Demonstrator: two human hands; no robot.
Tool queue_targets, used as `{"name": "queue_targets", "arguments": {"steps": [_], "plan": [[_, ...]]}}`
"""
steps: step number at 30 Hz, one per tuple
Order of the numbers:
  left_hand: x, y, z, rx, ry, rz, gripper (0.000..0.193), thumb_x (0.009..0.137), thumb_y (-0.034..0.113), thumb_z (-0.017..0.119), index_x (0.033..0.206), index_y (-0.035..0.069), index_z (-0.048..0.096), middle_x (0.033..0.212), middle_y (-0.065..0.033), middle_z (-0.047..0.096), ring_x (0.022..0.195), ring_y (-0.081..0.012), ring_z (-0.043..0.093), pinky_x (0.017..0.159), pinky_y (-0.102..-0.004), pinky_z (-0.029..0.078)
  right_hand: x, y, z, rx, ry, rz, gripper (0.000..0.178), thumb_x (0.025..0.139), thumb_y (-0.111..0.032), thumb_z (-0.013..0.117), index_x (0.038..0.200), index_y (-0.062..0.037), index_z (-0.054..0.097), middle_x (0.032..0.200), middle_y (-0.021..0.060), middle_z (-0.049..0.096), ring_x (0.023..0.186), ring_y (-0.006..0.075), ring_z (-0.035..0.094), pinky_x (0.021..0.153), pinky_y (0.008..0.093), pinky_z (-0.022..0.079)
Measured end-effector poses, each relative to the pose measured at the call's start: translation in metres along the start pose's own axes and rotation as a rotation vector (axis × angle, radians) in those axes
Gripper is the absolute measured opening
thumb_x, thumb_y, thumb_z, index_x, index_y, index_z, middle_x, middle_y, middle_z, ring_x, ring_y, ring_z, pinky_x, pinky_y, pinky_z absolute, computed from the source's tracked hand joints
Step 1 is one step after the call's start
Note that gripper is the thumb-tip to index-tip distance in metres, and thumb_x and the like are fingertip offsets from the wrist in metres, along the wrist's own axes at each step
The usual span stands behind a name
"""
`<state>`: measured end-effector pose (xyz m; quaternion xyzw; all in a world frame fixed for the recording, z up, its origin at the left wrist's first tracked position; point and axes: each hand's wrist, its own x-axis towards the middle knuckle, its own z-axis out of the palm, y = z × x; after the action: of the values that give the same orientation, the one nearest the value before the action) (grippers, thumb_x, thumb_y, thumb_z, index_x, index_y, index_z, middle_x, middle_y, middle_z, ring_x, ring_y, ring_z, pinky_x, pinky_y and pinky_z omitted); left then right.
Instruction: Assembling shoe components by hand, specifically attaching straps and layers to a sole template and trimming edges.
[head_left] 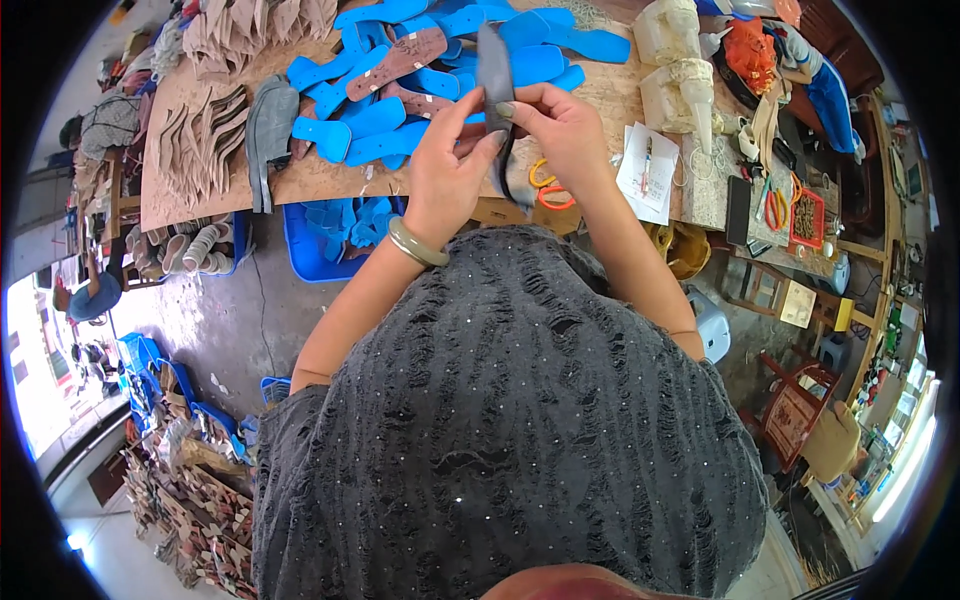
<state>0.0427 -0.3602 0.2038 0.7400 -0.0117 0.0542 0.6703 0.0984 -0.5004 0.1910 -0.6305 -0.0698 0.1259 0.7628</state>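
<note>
In front of me, above the near edge of the table, both hands hold a dark grey shoe-upper piece (494, 72), long and narrow with a black edge. My left hand (448, 170) pinches it from the left side, a bangle on its wrist. My right hand (565, 135) grips the piece between thumb and fingers from the right. Behind it lies a heap of blue insoles (375, 118), with a brown insole (400, 62) on top. Scissors (553, 190) with yellow and orange handles rest just below my right hand. The lower end of the grey piece is partly hidden.
Beige cut pieces (200, 145) and a grey stack (272, 130) lie at the left. Paper sheets (648, 170) with a pen are at the right, near a dark phone (738, 210) and a red basket (807, 218). Below the table sits a blue bin (312, 262).
</note>
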Motion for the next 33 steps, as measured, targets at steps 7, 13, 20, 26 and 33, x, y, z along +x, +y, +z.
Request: {"name": "queue_targets", "arguments": {"steps": [7, 13, 20, 26, 33], "plan": [[0.006, 0.000, -0.004, -0.178, -0.100, -0.160, 0.045, 0.087, 0.006, 0.061, 0.128, -0.005, 0.046, 0.119, -0.0114, 0.056, 0.103, -0.0164, 0.058, 0.087, -0.0280, 0.048, 0.006, -0.001, -0.015, 0.096, -0.063, 0.206, 0.022, 0.084, -0.014, 0.067, 0.101, -0.0007, 0.067, 0.086, 0.0033, 0.066, 0.075, 0.0079, 0.060, 0.068, 0.0218, 0.049], [0.014, 0.007, -0.007, -0.237, -0.166, -0.156, 0.043, 0.088, 0.009, 0.061, 0.127, -0.004, 0.048, 0.113, -0.0088, 0.059, 0.101, -0.0126, 0.057, 0.087, -0.0266, 0.048, 0.008, -0.003, -0.016, 0.041, -0.098, 0.146, 0.022, 0.085, -0.016, 0.066, 0.100, -0.0004, 0.067, 0.083, 0.0024, 0.066, 0.070, 0.0077, 0.060, 0.066, 0.0213, 0.049], [0.014, 0.012, -0.013, -0.131, -0.170, -0.174, 0.024, 0.093, 0.011, 0.054, 0.112, -0.002, 0.058, 0.095, 0.0002, 0.061, 0.085, -0.0042, 0.053, 0.072, -0.0204, 0.045, 0.011, 0.003, -0.009, -0.026, -0.117, 0.066, 0.020, 0.086, -0.015, 0.064, 0.099, -0.0004, 0.067, 0.077, 0.0008, 0.065, 0.066, 0.0071, 0.058, 0.063, 0.0209, 0.048], [0.014, 0.002, -0.022, -0.014, -0.159, -0.139, 0.022, 0.095, 0.014, 0.051, 0.107, -0.001, 0.060, 0.088, 0.0032, 0.060, 0.077, -0.0015, 0.049, 0.066, -0.0185, 0.043, 0.010, -0.002, -0.004, -0.112, -0.132, 0.107, 0.020, 0.088, -0.013, 0.061, 0.101, 0.0007, 0.065, 0.082, 0.0024, 0.065, 0.069, 0.0088, 0.059, 0.063, 0.0222, 0.048], [0.016, 0.005, -0.027, -0.024, -0.228, -0.161, 0.023, 0.096, 0.016, 0.049, 0.107, -0.001, 0.060, 0.090, 0.0014, 0.061, 0.079, -0.0024, 0.051, 0.069, -0.0194, 0.045, 0.009, -0.007, -0.004, -0.118, -0.171, 0.107, 0.021, 0.087, -0.011, 0.061, 0.102, 0.0019, 0.064, 0.080, 0.0043, 0.066, 0.069, 0.0101, 0.062, 0.064, 0.0230, 0.049]]}}
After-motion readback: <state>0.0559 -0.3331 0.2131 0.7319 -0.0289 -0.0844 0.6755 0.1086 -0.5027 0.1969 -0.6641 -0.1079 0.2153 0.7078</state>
